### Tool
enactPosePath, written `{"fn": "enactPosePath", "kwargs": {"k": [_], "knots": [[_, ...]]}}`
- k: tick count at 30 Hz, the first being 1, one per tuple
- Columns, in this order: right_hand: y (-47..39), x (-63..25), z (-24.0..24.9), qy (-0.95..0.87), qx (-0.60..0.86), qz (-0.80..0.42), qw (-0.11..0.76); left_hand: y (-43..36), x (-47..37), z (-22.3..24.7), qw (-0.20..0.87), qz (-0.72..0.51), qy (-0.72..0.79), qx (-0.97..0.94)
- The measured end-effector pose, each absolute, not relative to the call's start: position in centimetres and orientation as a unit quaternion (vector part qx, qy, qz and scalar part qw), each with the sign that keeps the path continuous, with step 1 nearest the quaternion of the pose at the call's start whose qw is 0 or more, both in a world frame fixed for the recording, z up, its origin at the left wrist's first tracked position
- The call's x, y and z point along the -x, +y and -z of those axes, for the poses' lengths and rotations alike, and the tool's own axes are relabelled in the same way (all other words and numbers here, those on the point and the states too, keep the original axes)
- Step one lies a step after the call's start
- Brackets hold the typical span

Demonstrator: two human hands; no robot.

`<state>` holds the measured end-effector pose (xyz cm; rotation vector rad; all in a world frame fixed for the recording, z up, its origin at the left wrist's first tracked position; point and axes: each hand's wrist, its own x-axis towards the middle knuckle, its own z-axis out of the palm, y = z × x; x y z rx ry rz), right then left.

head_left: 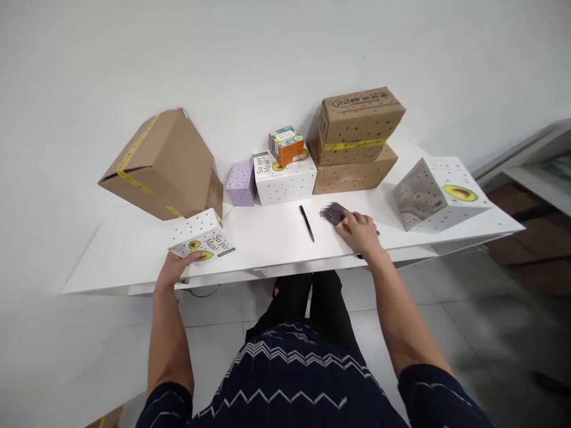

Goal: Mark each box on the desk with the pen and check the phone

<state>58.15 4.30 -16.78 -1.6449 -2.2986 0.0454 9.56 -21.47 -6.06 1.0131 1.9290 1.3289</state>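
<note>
At the left front of the white table (272,238), my left hand (173,268) grips a white avocado-print box (196,229) by its near lower edge, thumb laid over the printed face. The box is tilted and reads "Super Meal". My right hand (360,233) closes over the near end of a dark smartphone (335,213) at the table's front; its fingertips are partly hidden. Something small and yellowish shows by those fingers. Between the hands lies a black pen (307,223), nearer the phone and touched by neither hand.
Behind the left hand stands a large brown carton (172,160). Along the wall are a purple box (241,184), a white box (285,185) carrying an orange box (288,147), and two stacked brown cartons (357,139). Another white avocado box (439,196) stands at the right.
</note>
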Motion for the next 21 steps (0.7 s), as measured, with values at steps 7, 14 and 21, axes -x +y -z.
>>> {"fn": "enactPosePath", "kwargs": {"k": [7, 14, 21], "knots": [[3.2, -58.5, 17.0, -0.771, 0.572, 0.028, 0.279, -20.1, -5.5, 5.7, 0.299, -0.455, 0.74, -0.394], [0.8, -58.8, 15.1, -0.76, 0.521, 0.025, 0.388, -19.9, -4.8, 4.6, 0.261, -0.391, 0.794, -0.386], [-2.3, -55.4, 14.2, -0.733, 0.53, -0.111, 0.412, -23.5, -15.8, 3.8, 0.296, -0.295, 0.803, -0.425]]}}
